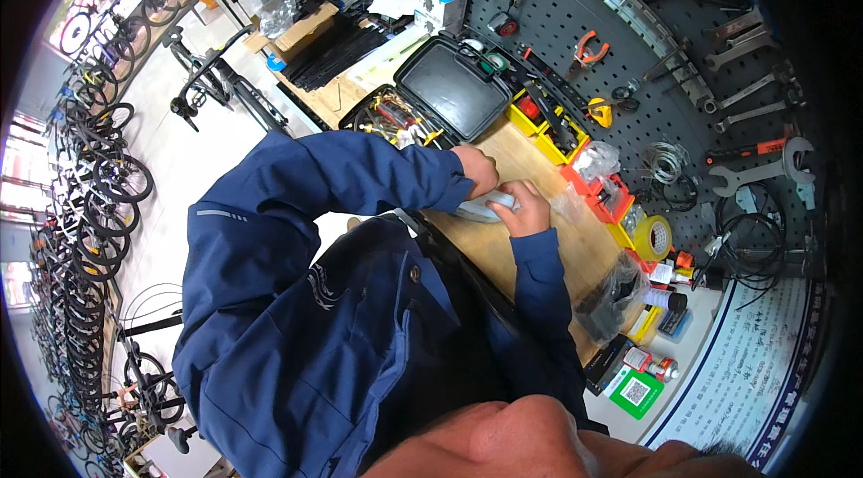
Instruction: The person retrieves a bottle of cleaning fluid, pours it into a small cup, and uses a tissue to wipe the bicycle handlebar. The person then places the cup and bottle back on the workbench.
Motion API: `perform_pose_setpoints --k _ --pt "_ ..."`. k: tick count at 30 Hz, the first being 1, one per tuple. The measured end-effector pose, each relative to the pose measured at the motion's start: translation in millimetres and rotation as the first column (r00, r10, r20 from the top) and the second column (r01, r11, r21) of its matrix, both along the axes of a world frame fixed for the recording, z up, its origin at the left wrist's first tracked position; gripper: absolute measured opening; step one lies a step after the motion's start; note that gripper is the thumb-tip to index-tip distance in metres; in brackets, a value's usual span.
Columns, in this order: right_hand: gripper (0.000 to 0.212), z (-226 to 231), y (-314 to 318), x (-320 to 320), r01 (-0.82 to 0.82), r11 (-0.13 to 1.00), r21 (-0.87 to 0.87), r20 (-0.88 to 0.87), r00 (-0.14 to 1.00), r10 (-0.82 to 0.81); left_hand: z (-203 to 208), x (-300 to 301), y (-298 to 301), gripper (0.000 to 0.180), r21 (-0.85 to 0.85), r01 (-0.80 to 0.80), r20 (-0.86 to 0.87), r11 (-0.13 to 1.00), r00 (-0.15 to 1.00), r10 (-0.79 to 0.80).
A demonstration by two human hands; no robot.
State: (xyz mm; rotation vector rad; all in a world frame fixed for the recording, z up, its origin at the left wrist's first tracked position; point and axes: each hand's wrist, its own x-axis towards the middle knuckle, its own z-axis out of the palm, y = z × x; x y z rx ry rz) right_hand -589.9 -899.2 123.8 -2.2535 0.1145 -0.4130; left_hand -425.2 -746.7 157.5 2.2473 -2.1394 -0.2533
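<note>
Over the wooden workbench (539, 174), my two hands are close together at the near edge. My right hand (524, 208) is closed, fingers and thumb pinching a small whitish elongated object (484, 210) whose kind I cannot make out. My left hand (476, 170) is curled closed just beside it, knuckles up. Whatever it holds, if anything, is hidden by its fingers. Just beyond my left forearm lies an open black tool case (454, 87). Its tray holds several tools (395, 118) with yellow and red handles.
Yellow parts bins (559, 147) and a red bin (604, 195) line the back edge. A roll of yellow tape (653, 238) and a crumpled clear plastic bag (611, 298) are to the right. Wrenches (764, 168) hang on a grey pegboard (661, 100). Bicycles (99, 208) crowd the left side.
</note>
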Motion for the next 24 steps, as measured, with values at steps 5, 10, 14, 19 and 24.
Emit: perform_pose_setpoints --k 5,10,14,19,24 --pt "0.028 0 1 1 0.003 1.0 0.011 0.017 1.0 -0.004 3 -1 4 0.02 -0.048 0.037 0.008 0.998 0.999 -0.036" --pt "0.028 0 4 -2 0.019 1.0 0.008 0.004 1.0 -0.019 7 4 8 0.021 -0.028 0.087 -0.019 0.996 0.996 -0.088" --pt "0.027 -1 6 -3 0.035 0.999 0.039 0.005 0.999 -0.035 6 4 12 0.024 -0.069 0.097 -0.04 0.993 0.994 -0.1" --pt "0.028 -1 4 0 0.036 0.999 0.013 -0.001 0.999 -0.036 10 4 4 0.025 0.006 -0.006 -0.086 1.0 0.996 0.007" --pt "0.029 2 5 -1 0.038 0.999 0.007 -0.022 0.999 -0.038 17 2 -7 0.021 0.117 -0.008 -0.095 0.993 0.995 0.02"
